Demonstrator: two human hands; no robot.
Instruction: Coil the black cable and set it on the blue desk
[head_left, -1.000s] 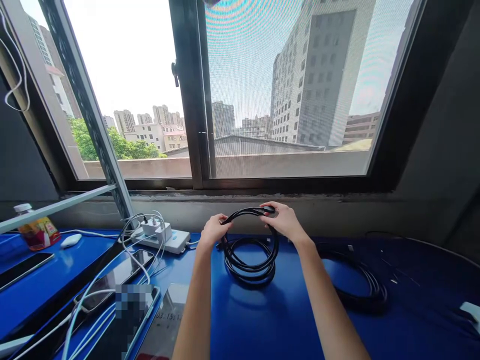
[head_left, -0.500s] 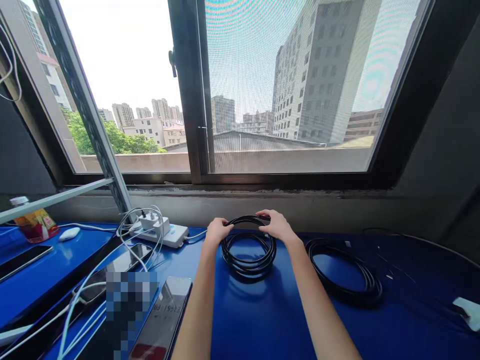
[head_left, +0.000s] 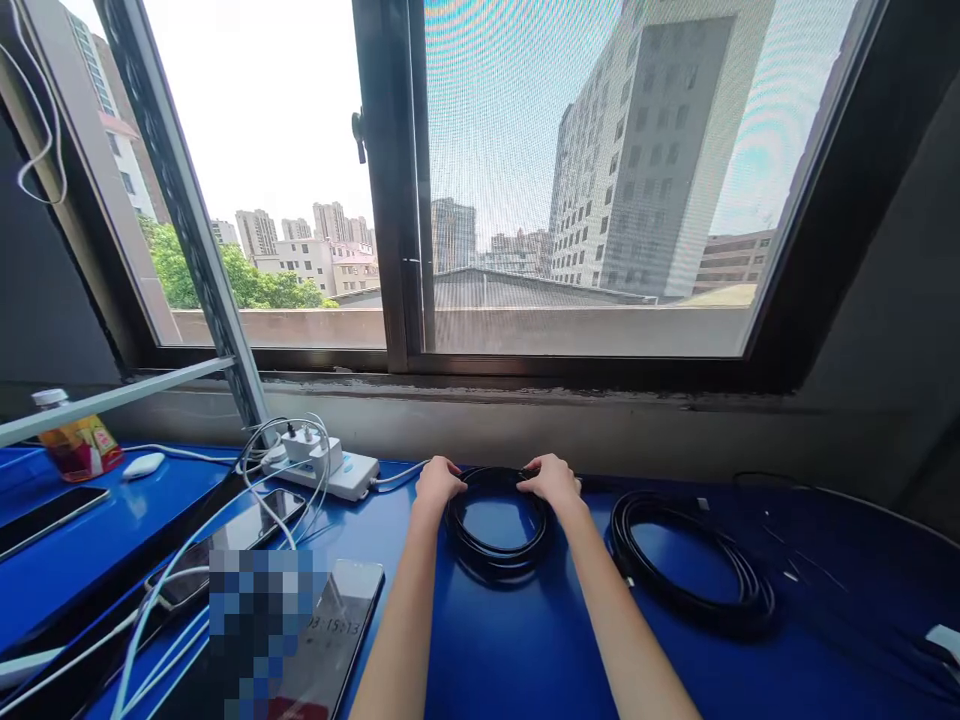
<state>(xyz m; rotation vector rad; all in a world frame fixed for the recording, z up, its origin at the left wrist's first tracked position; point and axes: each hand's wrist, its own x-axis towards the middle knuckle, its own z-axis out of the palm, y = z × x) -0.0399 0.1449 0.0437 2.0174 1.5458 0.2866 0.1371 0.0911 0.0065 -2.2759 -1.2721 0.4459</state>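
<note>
A coil of black cable (head_left: 495, 545) lies flat on the blue table (head_left: 525, 640) in front of the window. My left hand (head_left: 437, 482) grips the coil's far left rim with curled fingers. My right hand (head_left: 553, 480) grips its far right rim the same way. A second, larger black cable coil (head_left: 686, 565) lies on the table just to the right, untouched.
A white power strip (head_left: 330, 470) with chargers and white cables sits to the left. Several phones (head_left: 334, 625) lie at the near left. A drink bottle (head_left: 71, 440) and a white mouse (head_left: 142, 465) stand far left. The window sill runs behind.
Both hands have lowered the raised upper loop of the cable down onto the rest of the coil, so it now lies flat on the table.
</note>
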